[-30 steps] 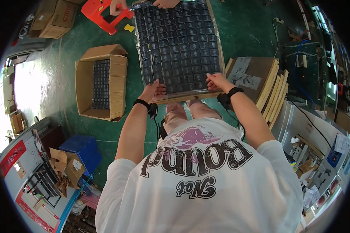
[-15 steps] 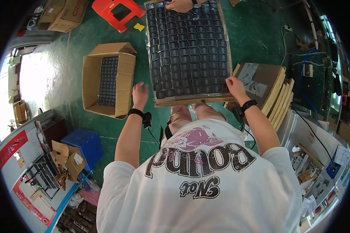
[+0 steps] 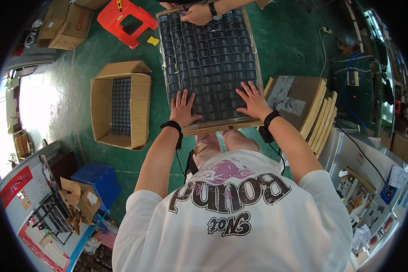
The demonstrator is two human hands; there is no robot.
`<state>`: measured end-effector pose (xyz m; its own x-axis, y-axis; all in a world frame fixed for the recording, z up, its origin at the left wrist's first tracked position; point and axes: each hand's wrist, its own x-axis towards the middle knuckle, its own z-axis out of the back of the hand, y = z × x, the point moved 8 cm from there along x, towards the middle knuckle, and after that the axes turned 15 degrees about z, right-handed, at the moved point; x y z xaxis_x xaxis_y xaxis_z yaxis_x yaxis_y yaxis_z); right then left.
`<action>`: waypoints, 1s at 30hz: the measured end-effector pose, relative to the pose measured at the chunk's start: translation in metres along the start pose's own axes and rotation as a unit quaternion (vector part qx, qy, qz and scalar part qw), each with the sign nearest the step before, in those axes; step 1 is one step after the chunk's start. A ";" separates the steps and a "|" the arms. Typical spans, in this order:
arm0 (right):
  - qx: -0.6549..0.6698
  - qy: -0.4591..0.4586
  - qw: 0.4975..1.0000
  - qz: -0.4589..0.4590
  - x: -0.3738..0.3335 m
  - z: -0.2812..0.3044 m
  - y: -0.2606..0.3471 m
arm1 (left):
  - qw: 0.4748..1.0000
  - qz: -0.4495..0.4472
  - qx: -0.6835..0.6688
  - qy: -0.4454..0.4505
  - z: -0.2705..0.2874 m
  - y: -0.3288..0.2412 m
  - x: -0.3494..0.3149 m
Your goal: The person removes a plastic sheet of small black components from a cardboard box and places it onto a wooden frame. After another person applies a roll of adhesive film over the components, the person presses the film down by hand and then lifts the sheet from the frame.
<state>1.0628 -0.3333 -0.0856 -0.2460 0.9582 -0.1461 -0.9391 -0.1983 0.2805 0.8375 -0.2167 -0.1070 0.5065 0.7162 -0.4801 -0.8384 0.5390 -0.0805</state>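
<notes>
In front of me lies a wooden board (image 3: 226, 126) covered with close rows of small black square pieces (image 3: 213, 59), under what looks like clear plastic film. My left hand (image 3: 182, 109) is spread over the near left corner of the rows, palm down. On the near right side, my right hand (image 3: 254, 100) also lies flat, fingers apart, touching the covered pieces. Neither hand grips anything. At the far end, another person's hand (image 3: 197, 15) pinches at the film near the far left corner; their other hand is only partly in view.
Left of the board stands an open cardboard box (image 3: 140, 109) holding more black pieces (image 3: 121, 104). A red plastic stool (image 3: 145, 20) and a yellow scrap (image 3: 153, 41) are beyond it. Wooden-edged boards (image 3: 319, 109) are stacked to the right.
My left hand has come from beside the board onto its near left corner. My right hand has left the right edge and spread flat on the pieces. The other person's hand has shifted slightly.
</notes>
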 end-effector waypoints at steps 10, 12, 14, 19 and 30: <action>0.001 0.029 1.000 -0.001 0.001 -0.006 -0.003 | 0.998 0.021 0.025 0.050 -0.009 -0.001 0.004; 0.003 0.034 0.999 -0.003 0.002 -0.006 -0.003 | 0.997 0.024 0.027 0.061 -0.011 -0.001 0.005; 0.001 0.041 0.999 -0.006 0.002 -0.007 -0.004 | 0.997 0.026 0.028 0.067 -0.010 -0.002 0.006; -0.005 0.058 0.998 -0.011 0.004 -0.010 -0.005 | 0.995 0.033 0.037 0.081 -0.012 0.000 0.008; -0.005 0.086 0.996 -0.022 0.004 -0.008 -0.003 | 0.994 0.038 0.040 0.092 -0.014 0.000 0.007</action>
<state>1.0623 -0.3304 -0.0948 -0.2419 0.9166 -0.3182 -0.9518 -0.1605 0.2614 0.8381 -0.2173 -0.1224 0.3916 0.6666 -0.6342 -0.8501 0.5259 0.0279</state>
